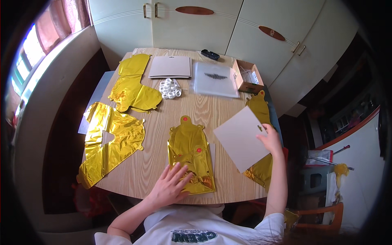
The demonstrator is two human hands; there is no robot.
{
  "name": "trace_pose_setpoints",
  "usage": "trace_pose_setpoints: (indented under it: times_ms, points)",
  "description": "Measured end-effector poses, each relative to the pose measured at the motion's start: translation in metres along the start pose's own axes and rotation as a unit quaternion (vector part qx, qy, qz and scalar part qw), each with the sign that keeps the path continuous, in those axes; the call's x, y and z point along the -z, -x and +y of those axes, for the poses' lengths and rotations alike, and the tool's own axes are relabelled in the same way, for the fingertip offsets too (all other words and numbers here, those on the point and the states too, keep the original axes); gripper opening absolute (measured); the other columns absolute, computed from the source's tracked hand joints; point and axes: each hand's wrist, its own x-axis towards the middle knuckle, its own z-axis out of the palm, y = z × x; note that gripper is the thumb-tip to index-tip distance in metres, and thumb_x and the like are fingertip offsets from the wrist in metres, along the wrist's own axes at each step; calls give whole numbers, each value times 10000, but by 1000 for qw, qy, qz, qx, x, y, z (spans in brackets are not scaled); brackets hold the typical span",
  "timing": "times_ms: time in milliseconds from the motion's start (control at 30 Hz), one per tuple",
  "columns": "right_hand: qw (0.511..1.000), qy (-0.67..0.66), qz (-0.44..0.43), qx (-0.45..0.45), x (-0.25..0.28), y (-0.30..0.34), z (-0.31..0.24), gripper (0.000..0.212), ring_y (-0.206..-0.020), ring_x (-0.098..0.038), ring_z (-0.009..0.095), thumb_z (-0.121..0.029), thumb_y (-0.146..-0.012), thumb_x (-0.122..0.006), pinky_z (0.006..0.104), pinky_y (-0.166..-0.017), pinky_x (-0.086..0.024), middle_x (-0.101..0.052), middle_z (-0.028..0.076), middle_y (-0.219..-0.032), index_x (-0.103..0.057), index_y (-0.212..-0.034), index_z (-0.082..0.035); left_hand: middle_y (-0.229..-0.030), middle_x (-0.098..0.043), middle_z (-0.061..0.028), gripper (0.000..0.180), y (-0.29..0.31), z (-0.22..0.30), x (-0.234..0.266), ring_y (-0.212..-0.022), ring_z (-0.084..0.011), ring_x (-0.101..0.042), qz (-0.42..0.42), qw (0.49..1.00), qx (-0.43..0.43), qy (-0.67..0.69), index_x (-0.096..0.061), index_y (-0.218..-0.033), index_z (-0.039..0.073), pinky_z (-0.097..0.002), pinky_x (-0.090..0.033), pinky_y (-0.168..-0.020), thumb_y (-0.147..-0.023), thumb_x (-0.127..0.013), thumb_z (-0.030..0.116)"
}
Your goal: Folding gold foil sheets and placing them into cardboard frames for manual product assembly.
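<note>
My right hand [271, 141] grips a pale cardboard sheet [239, 141] by its edge beside a small hanging slot. The sheet is tilted over the right side of the table and partly covers a gold foil balloon [258, 107]. My left hand [171, 183] lies with spread fingers on the near part of a folded gold foil balloon [185, 136] at the table's front middle. Red dots show on this flat, uninflated foil. Along its right side the edge of a pale card [212, 153] peeks out from underneath.
More flat gold foil balloons [130, 132] [136, 92] spread over the left side. At the back are a stack of pale cards [170, 67], a pile of small white coils [170, 88], clear plastic bags [214, 83], an open cardboard box [250, 87] and a black object [210, 54].
</note>
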Motion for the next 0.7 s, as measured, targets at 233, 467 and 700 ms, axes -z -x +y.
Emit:
trace_pose_setpoints:
  times_ms: [233, 467, 700]
  points:
    - [897, 101, 119, 414, 43, 125, -163, 198, -675, -541, 217, -66, -835, -673, 346, -587, -429, -536, 41, -751, -732, -1023, -81, -1493, -388, -207, 731, 32, -16, 18, -1413, -370, -340, 138, 941, 182, 250, -394, -1450, 19, -487, -320, -1123, -867, -685, 350]
    - [777, 199, 50, 596, -37, 235, -169, 329, -769, -467, 100, -222, -806, -688, 271, -706, -386, -491, -53, -884, -730, -1113, -113, -1541, -317, -156, 777, 47, -30, 40, -1278, -271, -514, 157, 644, 217, 717, -245, -1520, 39, -389, -441, -1032, -931, -624, 375]
    - [839, 209, -52, 499, -94, 263, -143, 351, -806, -505, 115, -202, -810, -655, 259, -750, -405, -539, -38, -864, -703, -1130, -66, -1494, -346, -233, 647, 40, -7, 22, -1371, -440, -370, 93, 974, 176, 106, -472, -1360, 57, -526, -334, -1109, -794, -753, 195]
